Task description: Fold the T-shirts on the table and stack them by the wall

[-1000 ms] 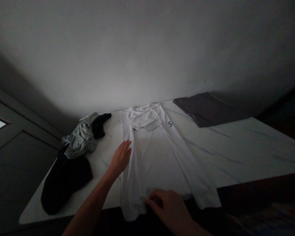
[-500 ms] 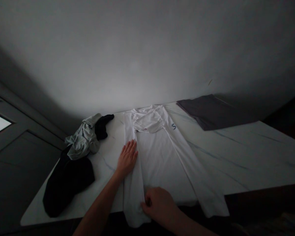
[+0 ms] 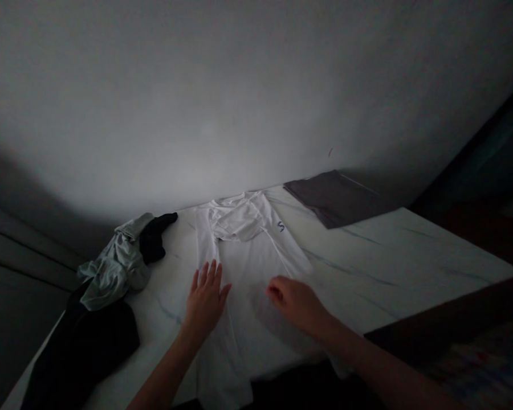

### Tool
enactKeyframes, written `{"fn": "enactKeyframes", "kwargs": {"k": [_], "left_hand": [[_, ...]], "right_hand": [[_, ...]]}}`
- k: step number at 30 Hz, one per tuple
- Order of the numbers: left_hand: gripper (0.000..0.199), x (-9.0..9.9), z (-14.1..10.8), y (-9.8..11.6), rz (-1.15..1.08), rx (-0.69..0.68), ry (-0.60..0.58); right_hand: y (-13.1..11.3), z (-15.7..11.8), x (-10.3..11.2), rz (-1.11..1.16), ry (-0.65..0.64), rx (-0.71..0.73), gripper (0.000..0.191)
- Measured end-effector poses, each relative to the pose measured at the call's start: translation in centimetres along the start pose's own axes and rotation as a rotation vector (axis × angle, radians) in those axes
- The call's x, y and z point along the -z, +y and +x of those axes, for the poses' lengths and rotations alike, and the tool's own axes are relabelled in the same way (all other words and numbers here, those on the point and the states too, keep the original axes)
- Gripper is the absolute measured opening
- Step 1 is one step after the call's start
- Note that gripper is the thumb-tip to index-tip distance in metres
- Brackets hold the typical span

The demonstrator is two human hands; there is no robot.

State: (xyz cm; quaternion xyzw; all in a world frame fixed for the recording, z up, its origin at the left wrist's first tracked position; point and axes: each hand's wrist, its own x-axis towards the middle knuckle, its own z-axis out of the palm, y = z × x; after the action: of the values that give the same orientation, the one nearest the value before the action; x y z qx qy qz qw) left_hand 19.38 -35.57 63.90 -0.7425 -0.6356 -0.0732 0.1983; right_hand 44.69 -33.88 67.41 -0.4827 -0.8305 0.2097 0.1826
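The shirt is white with a blue mark, the white tabletop grey-veined.

From head height, the view looks forward and down across the table, with the left hand and right hand close in the lower half and the wall filling most of the upper

Both forearms are bare as far as the view reaches, slim and smoothly tapering. The left hand, also bare, has slender fingers; the bare right hand shows little detail in dimness.
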Motion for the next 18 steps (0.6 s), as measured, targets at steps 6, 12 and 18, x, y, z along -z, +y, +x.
{"fn": "enactKeyframes", "kwargs": {"k": [6, 12, 18], "left_hand": [[0.066, -1.2, -3.5, 3.0, -0.05, -0.08, 0.056], [0.056, 0.8, 0.3, 5.6, -0.116, -0.177, -0.029], [0.048, 2.8, 14.2, 10.4, -0.249, -0.333, -0.169]], "right_hand": [[8.7, 4.1, 0.6, -0.263, 0.156, 0.166, 0.059], [9.0, 3.6, -1.2, -0.199, 0.093, 0.242, 0.067], [6.0, -1.9, -2.6, -0.248, 0.206, 0.229, 0.058]]}}
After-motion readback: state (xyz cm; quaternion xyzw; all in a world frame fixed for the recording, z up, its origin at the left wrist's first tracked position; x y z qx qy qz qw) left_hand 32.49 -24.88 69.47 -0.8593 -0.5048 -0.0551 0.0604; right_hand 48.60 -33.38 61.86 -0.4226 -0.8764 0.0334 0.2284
